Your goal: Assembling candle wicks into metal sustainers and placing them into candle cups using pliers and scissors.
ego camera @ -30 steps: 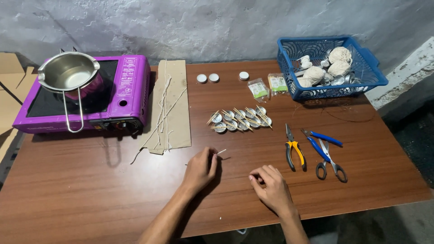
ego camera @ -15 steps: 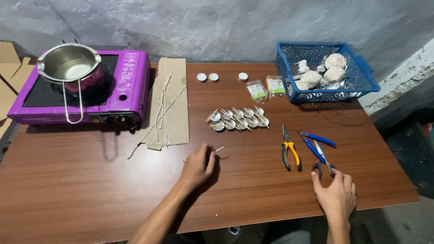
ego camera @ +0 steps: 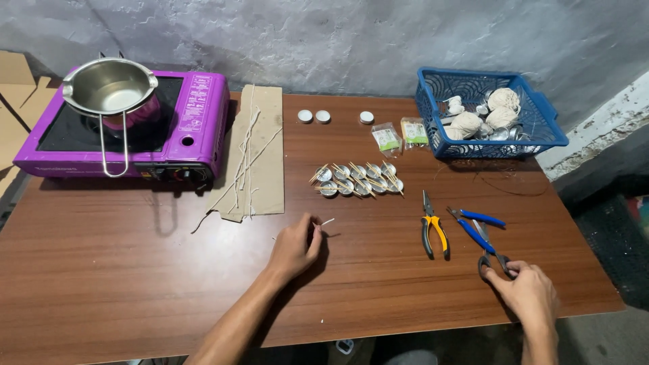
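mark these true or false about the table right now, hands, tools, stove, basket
1. The right hand touches the scissors. True.
2. The left hand holds the yellow-handled pliers. False: it pinches a short wick piece; the pliers lie untouched.
3. A steel pot sits on the purple stove. True.
4. The blue basket is by the stove. False: it stands at the table's far right.
5. Long wicks lie on cardboard. True.
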